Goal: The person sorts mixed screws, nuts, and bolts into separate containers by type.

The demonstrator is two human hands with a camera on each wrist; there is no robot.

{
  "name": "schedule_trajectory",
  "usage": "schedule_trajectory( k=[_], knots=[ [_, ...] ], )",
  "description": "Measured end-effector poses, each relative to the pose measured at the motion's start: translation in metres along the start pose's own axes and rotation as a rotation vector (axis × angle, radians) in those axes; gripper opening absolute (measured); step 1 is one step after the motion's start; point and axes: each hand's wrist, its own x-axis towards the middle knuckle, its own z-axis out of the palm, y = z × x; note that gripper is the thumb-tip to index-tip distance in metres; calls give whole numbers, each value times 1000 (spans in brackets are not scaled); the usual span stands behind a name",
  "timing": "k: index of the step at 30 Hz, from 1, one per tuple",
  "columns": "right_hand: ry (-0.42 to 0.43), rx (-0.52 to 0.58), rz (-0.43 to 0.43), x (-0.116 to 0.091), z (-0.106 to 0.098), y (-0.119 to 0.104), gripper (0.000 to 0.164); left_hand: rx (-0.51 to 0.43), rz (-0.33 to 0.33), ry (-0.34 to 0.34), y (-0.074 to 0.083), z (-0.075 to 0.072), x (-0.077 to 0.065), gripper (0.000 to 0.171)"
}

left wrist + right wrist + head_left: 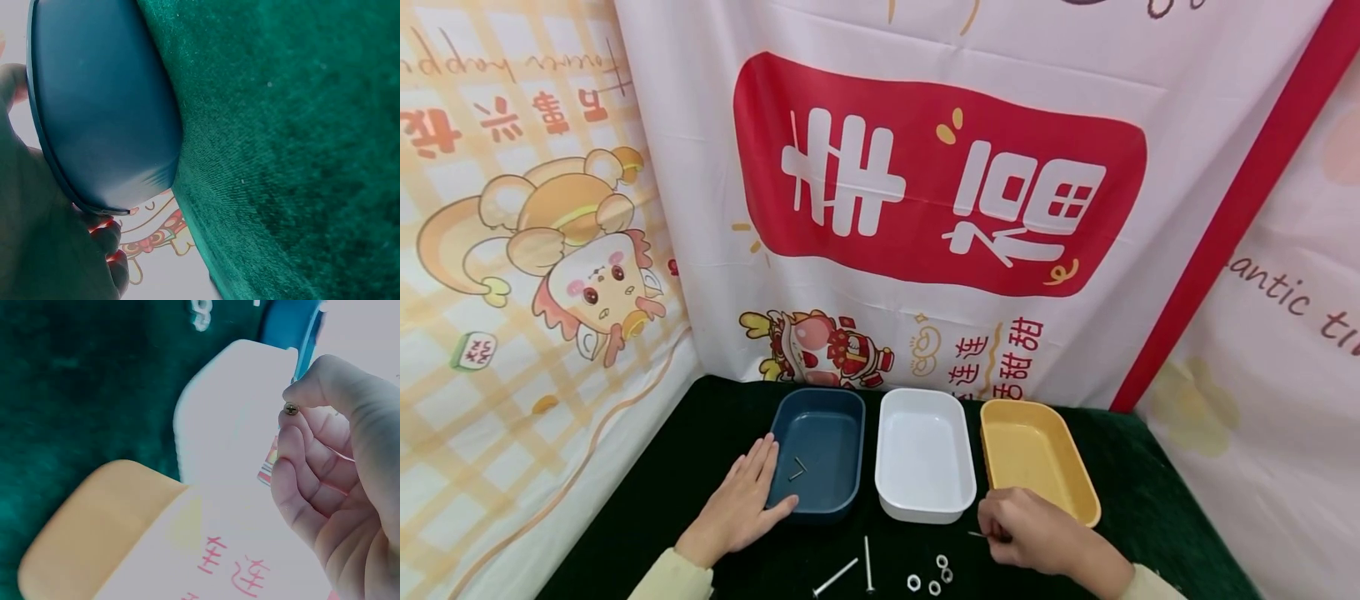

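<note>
My left hand rests with straight fingers along the left rim of the blue tray, thumb at its near corner. Inside that tray lie two small screws. Thumb and forefinger of my right hand pinch a screw; its cross-slotted head faces the right wrist view. In the head view this hand is at the near left corner of the yellow tray, overlapping it. The left wrist view shows the blue tray's outer wall and the fingers at its rim.
A white tray stands between the blue and yellow ones. In front lie two long bolts and several nuts on the dark green cloth. Printed white fabric hangs behind and at both sides.
</note>
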Motion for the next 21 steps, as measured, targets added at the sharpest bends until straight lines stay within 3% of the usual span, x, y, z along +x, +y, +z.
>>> schedule_trajectory(
  k=[21],
  knots=[
    [154,-195,-135,61,-52,-43,12,-8,-13,-20,-1,0,1,103]
  ],
)
